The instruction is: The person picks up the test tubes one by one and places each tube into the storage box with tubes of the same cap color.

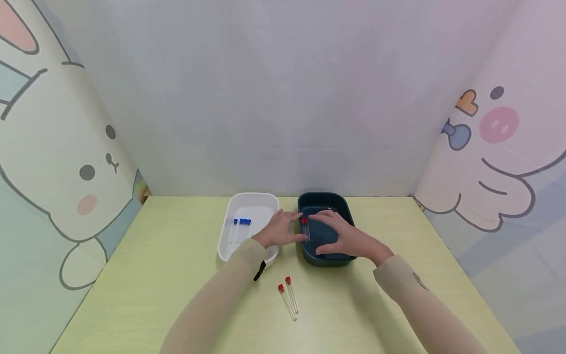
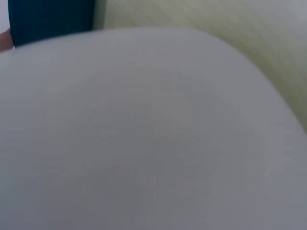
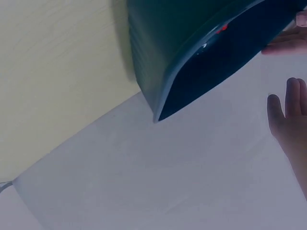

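My left hand [image 1: 280, 229] reaches across the right rim of a white tray [image 1: 223, 231], fingers and thumb spread apart. Its fingertips lie at the left side of a dark teal tray [image 1: 351, 216], close to red-capped tubes [image 1: 304, 222] inside; any contact cannot be made out. Over the right part of the dark tray, my right hand [image 1: 342, 233] is spread with a gap between thumb and fingers and holds nothing visible. A bit of red [image 3: 222, 28] shows inside the dark tray in the right wrist view. A pale surface fills most of the left wrist view.
Several blue-capped tubes [image 1: 241, 222] lie side by side in the white tray. Two red-capped tubes [image 1: 287, 302] lie on the pale yellow table [image 1: 132, 295] in front of the trays. A grey backdrop [image 1: 283, 98] rises behind, with cartoon-printed panels at both sides.
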`<act>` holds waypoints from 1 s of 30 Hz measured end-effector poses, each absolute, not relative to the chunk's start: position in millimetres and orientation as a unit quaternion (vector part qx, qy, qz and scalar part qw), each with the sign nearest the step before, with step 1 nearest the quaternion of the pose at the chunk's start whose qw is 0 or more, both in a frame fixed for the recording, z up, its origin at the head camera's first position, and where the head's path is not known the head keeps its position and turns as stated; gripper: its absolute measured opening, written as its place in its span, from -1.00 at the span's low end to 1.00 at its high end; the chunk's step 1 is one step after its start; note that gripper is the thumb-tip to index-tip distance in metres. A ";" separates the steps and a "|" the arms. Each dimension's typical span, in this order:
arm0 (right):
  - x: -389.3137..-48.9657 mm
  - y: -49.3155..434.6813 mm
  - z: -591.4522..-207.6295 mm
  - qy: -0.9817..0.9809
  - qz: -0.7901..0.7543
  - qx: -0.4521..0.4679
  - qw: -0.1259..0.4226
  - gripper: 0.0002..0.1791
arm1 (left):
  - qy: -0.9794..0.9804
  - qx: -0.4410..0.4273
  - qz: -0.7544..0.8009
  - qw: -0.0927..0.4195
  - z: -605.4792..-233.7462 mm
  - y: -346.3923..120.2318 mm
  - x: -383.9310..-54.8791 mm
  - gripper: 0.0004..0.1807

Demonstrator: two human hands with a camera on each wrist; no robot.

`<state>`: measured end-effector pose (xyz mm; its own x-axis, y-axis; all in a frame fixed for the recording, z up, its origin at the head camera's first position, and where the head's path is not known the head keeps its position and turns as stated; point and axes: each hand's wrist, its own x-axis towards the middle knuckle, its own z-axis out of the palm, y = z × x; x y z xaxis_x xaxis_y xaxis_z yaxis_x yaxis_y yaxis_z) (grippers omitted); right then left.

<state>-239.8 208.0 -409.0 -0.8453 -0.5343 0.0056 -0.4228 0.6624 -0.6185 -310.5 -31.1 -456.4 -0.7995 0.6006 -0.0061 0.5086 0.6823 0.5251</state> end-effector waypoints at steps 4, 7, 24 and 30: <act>-227.1 200.9 -405.6 0.902 -0.316 -0.281 0.090 -0.08 | 0.914 0.303 0.253 0.090 -457.2 -30.7 -310.7 -0.10; -217.9 195.8 -404.4 0.897 -0.321 -0.290 0.095 -0.08 | 0.916 0.302 0.249 0.090 -457.6 -30.4 -311.2 -0.10; -180.1 173.0 -438.4 0.863 -0.350 -0.332 0.148 -0.15 | 0.918 0.303 0.242 0.079 -459.7 -31.0 -312.0 -0.08; -177.4 165.7 -462.4 0.867 -0.321 -0.344 0.165 -0.17 | 0.920 0.298 0.242 0.082 -460.7 -30.6 -312.1 -0.08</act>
